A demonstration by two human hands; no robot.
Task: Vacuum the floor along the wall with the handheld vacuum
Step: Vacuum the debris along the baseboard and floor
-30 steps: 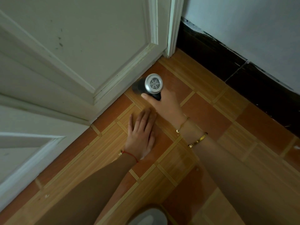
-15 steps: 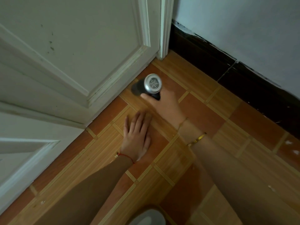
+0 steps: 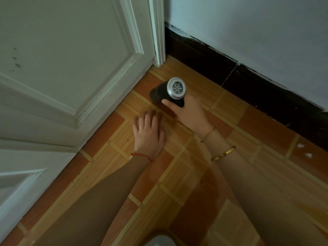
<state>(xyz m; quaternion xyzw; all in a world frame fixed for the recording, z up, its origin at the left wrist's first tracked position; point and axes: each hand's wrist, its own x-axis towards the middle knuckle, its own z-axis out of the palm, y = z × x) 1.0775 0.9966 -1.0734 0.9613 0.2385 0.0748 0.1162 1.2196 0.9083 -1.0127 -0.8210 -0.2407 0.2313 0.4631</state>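
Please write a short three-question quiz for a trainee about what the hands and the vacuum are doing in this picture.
1. Which hand grips the handheld vacuum?
2. True or false: the left hand is lifted clear of the floor.
3. The white specks lie: A) beside the door; B) near the dark baseboard, to the right of the vacuum; C) under the left hand.

Key:
1. The right hand.
2. False; it rests flat on the floor tiles, fingers straight.
3. B.
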